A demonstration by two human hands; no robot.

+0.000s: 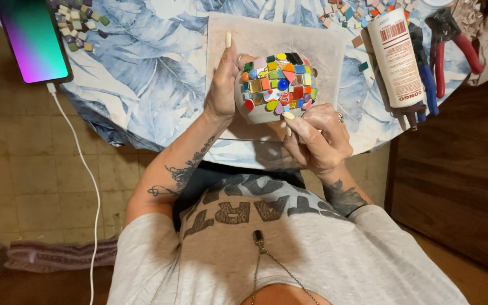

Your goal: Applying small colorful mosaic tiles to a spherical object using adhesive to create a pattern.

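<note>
The left hand (224, 85) wraps around the side of a round white pot (273, 87) and holds it up, just over a pale mat (323, 51) on the table (153, 79). The right hand (317, 133) sits under the pot with its fingers pinched together at the pot's lower edge; it may hold a small piece, but I cannot tell. Many bright little tiles (280, 79) already cover the top part of the pot. The bottom band is bare and white. Beyond the right hand lie a glue tube (396, 56), red pliers (453, 45) and loose tiles (357, 11).
</note>
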